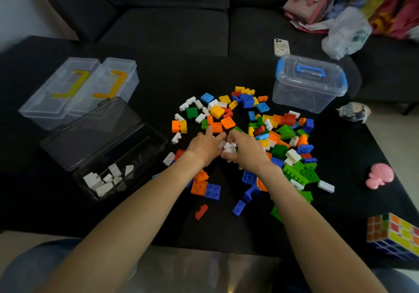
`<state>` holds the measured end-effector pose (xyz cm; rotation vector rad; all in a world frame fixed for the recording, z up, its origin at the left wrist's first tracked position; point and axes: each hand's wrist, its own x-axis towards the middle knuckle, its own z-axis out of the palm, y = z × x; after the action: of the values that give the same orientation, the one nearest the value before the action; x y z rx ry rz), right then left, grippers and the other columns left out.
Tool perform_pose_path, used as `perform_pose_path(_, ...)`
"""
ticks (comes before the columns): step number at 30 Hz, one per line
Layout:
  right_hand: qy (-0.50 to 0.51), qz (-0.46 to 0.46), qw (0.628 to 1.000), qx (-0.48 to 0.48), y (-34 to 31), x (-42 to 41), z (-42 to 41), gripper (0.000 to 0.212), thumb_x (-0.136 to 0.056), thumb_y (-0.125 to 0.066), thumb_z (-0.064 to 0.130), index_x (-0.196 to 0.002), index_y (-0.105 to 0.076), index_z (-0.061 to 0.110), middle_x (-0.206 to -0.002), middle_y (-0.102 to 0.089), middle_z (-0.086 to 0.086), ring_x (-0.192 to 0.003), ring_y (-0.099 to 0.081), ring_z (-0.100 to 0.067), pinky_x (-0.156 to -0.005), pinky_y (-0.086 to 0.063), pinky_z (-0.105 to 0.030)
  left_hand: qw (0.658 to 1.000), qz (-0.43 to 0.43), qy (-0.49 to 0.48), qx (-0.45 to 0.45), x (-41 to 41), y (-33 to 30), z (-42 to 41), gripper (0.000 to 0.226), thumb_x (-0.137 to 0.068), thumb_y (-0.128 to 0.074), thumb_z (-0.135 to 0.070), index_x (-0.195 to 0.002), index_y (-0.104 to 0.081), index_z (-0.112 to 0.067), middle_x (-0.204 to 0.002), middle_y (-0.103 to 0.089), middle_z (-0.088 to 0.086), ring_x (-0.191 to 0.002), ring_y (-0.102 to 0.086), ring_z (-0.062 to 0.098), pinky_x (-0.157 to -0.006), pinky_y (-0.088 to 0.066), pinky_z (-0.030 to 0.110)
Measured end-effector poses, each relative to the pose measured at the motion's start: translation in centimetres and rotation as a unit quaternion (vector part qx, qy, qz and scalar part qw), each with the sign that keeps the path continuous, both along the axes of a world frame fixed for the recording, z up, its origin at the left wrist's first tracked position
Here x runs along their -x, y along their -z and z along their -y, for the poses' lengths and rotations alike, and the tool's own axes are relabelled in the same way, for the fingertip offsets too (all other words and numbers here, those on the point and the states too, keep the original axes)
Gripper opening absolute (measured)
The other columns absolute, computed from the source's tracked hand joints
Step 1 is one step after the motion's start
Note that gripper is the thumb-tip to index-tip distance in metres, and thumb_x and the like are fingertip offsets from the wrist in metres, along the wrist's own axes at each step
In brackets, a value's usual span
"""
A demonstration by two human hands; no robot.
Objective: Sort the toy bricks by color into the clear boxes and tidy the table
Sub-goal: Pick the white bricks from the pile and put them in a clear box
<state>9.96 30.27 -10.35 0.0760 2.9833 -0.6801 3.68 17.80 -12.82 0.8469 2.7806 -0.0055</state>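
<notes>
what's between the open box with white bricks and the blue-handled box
In the head view, the brick pile and both hands, left and right, lie between the open box and the blue-handled box.

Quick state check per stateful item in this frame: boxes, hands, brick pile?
Dark-lidded box: open, white bricks inside.
Two yellow-handled boxes: lids on, side by side, no bricks visible inside.
Blue-handled box: lid on, looks empty.
Brick pile: loose, colors mixed, unsorted.
Left hand: fingers extended onto the pile.
Right hand: grips a clump of white bricks.
</notes>
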Motion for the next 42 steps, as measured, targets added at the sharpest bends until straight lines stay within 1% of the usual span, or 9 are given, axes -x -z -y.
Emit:
perform_pose_path(5, 0.031, -0.055, 0.996, 0.067, 0.3, -0.6, -0.5, 0.037, -0.083, -0.070, 0.026, -0.113, -0.050, 0.016, -0.112, -0.054, -0.004, -0.076, -0.061, -0.022, -0.064, -0.056, -0.037, 0.995, 0.055, -0.032, -0.081, 0.0, -0.6, 0.2, 0.041, -0.097, -0.043, -0.034, -0.136, -0.030, -0.027, -0.133, -0.032, 0.015, -0.110, -0.047, 0.033, -0.081, -0.044, 0.035)
perform_pose_path(11, 0.059, -0.045, 0.995, 0.059, 0.9, -0.4, -0.2, 0.044, -0.085, -0.068, 0.030, -0.126, -0.054, 0.022, -0.120, -0.050, -0.007, -0.085, -0.064, -0.028, -0.078, -0.054, -0.040, 0.980, 0.041, -0.068, -0.185, -0.4, -0.5, 2.0, 0.029, -0.098, -0.041, -0.035, -0.125, -0.035, -0.026, -0.123, -0.039, 0.014, -0.097, -0.052, 0.026, -0.080, -0.049, 0.037)
perform_pose_path(16, 0.073, -0.091, 0.989, 0.086, 0.1, -0.4, 0.5, 0.038, -0.087, -0.065, 0.025, -0.121, -0.051, 0.022, -0.117, -0.051, -0.006, -0.080, -0.063, -0.022, -0.068, -0.054, -0.031, 0.957, 0.041, -0.037, -0.285, -0.7, -2.6, 2.4, 0.030, -0.098, -0.042, -0.033, -0.126, -0.039, -0.022, -0.121, -0.038, 0.011, -0.091, -0.053, 0.021, -0.078, -0.047, 0.032)
perform_pose_path(18, 0.107, -0.104, 0.976, 0.158, -0.5, -0.7, 0.7, 0.037, -0.088, -0.064, 0.024, -0.122, -0.051, 0.022, -0.118, -0.050, -0.004, -0.076, -0.063, -0.013, -0.058, -0.054, -0.020, 0.939, 0.083, -0.061, -0.328, -0.6, -3.8, 2.7, 0.031, -0.099, -0.041, -0.035, -0.128, -0.038, -0.022, -0.117, -0.037, 0.008, -0.084, -0.051, 0.014, -0.075, -0.044, 0.027)
perform_pose_path(22, 0.173, -0.090, 0.889, 0.414, -2.7, -1.2, 2.2, 0.037, -0.089, -0.064, 0.020, -0.124, -0.052, 0.023, -0.122, -0.050, -0.001, -0.090, -0.060, -0.009, -0.062, -0.059, -0.025, 0.882, 0.151, -0.112, -0.432, -0.6, -6.4, 5.2, 0.037, -0.099, -0.042, -0.030, -0.133, -0.037, -0.016, -0.096, -0.049, 0.005, -0.069, -0.052, 0.007, -0.057, -0.044, 0.018)
perform_pose_path(26, 0.120, -0.064, 0.855, 0.500, -5.0, -0.5, 6.8, 0.033, -0.089, -0.063, 0.017, -0.119, -0.053, 0.025, -0.111, -0.050, 0.006, -0.094, -0.061, -0.013, -0.064, -0.059, -0.026, 0.860, 0.063, -0.156, -0.482, -1.7, -7.1, 12.3, 0.025, -0.097, -0.047, -0.025, -0.121, -0.045, -0.019, -0.082, -0.050, -0.001, -0.065, -0.051, 0.006, -0.050, -0.045, 0.013)
perform_pose_path(32, -0.026, -0.103, 0.935, 0.338, -4.1, 1.9, 16.3, 0.038, -0.085, -0.067, 0.018, -0.120, -0.055, 0.021, -0.116, -0.055, -0.003, -0.092, -0.063, -0.017, -0.074, -0.058, -0.034, 0.970, -0.016, -0.134, -0.202, -4.2, -2.7, 21.5, 0.035, -0.092, -0.057, -0.028, -0.126, -0.054, -0.022, -0.115, -0.043, 0.008, -0.098, -0.053, 0.023, -0.084, -0.037, 0.025)
perform_pose_path(38, -0.138, -0.083, 0.983, 0.083, -2.6, 3.0, 19.7, 0.039, -0.088, -0.059, 0.016, -0.126, -0.050, 0.020, -0.127, -0.049, -0.008, -0.109, -0.056, -0.027, -0.083, -0.044, -0.034, 0.986, -0.072, -0.067, -0.137, -6.2, -1.4, 23.8, 0.034, -0.096, -0.048, -0.031, -0.128, -0.057, -0.022, -0.137, -0.045, 0.000, -0.118, -0.045, 0.021, -0.098, -0.040, 0.035)
perform_pose_path(42, -0.174, -0.034, 0.984, -0.027, -2.6, 3.5, 19.7, 0.043, -0.092, -0.054, 0.017, -0.134, -0.047, 0.023, -0.135, -0.045, -0.007, -0.115, -0.054, -0.029, -0.089, -0.046, -0.038, 0.972, -0.105, -0.108, -0.181, -7.1, -0.5, 21.7, 0.033, -0.099, -0.041, -0.028, -0.125, -0.057, -0.015, -0.128, -0.054, 0.003, -0.115, -0.049, 0.023, -0.093, -0.041, 0.035)
